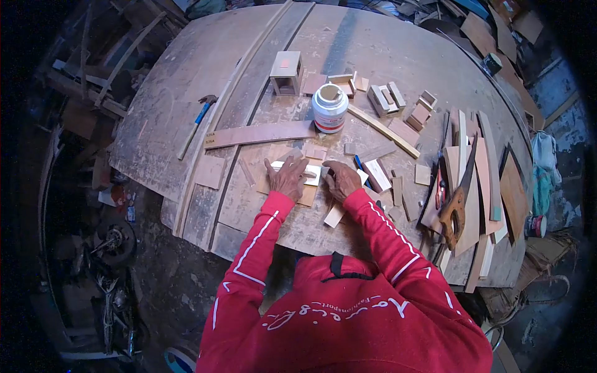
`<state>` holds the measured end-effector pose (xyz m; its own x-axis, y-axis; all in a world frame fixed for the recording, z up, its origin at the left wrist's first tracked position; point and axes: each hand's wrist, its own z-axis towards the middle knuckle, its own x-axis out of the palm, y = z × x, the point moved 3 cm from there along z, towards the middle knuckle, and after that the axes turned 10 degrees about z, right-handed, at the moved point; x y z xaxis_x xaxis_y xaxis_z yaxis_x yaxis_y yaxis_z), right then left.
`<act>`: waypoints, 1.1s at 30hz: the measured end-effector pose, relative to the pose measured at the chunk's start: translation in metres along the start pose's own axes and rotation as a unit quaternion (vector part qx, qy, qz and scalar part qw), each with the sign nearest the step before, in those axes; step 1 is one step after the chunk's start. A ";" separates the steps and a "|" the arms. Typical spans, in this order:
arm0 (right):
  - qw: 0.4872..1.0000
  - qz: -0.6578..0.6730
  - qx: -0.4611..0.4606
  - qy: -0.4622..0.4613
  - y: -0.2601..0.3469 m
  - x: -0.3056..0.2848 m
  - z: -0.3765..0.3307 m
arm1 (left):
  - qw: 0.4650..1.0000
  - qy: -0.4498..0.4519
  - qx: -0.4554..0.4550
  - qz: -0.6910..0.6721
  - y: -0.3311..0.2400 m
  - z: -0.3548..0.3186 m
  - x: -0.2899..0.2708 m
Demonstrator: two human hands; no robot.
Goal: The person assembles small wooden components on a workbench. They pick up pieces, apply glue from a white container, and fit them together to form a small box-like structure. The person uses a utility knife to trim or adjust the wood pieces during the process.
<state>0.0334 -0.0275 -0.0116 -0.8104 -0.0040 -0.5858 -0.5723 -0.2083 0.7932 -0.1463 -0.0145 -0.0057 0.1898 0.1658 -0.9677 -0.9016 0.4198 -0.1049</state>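
Observation:
My left hand (289, 176) lies over a small pale wooden block (312, 175), its fingers and thumb holding it against the table. A flat light wood piece (306, 197) shows under and beside that hand. Close by on the right, my right hand (342, 181) has bent, closed fingers near the block's end; what they pinch, if anything, is hidden. Just beyond the hands lie small wood offcuts (316, 151) and a long flat wooden strip (261, 134). A white jar (330, 112) with its top off stands past the strip's right end.
A handsaw (457, 208) rests on boards at the right. A blue-handled hammer (199, 121) lies at the left. Small wooden boxes (286, 78) stand toward the back. Right of my hands are several wood blocks (377, 175). A long raised batten (233, 87) crosses the table.

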 end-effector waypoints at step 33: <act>0.968 0.038 0.122 -0.215 -0.034 -0.063 -0.063 | 0.993 -0.032 -0.115 -0.019 -0.003 -0.028 -0.020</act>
<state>0.1120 -0.0818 -0.0123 -0.7981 0.4087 -0.4428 -0.4795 0.0142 0.8774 -0.1588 -0.0441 0.0080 0.2435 0.2124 -0.9464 -0.9567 0.2132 -0.1983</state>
